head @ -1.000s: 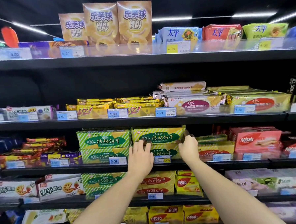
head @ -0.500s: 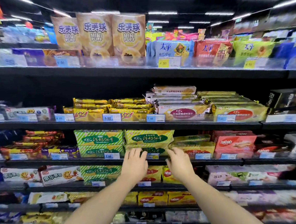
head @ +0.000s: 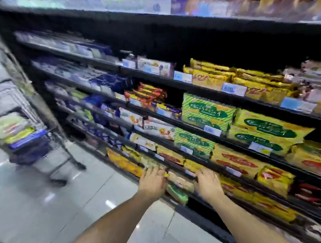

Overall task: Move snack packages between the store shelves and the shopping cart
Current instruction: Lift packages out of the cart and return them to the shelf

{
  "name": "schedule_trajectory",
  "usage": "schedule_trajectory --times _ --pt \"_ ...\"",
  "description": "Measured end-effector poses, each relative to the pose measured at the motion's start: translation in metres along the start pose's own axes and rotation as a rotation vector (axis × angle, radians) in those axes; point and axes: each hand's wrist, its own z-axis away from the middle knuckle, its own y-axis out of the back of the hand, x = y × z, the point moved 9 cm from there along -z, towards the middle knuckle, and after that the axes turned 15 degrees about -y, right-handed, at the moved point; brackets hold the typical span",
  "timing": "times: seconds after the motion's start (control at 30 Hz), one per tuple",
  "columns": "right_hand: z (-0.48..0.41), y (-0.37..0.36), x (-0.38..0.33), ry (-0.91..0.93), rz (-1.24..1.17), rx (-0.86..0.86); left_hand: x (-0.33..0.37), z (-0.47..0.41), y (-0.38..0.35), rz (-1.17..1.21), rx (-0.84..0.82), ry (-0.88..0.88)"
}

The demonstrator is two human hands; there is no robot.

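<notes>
Bright store light, heavy motion blur throughout, worst at the edges, with wide-angle bending.

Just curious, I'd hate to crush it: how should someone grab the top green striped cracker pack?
Probably by its two short ends, from the aisle side: the green striped pack lies flat on another, long face forward, a shelf overhead.

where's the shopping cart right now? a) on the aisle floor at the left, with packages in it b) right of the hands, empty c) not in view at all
a: the shopping cart stands on the floor at the left of the view, beside the shelf end, with pale green and yellow packages lying in it.
</notes>
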Motion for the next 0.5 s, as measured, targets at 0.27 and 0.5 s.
schedule_trajectory --times 0.27,0.5 --pt "0.007 0.006 -0.334 0.343 0.065 -0.044 -0.269 0.156 0.011 0.044 0.063 0.319" --pt "0.066 0.034 -0.601 0.646 -0.019 0.019 -0.464 0.279 0.051 0.058 0.122 0.580"
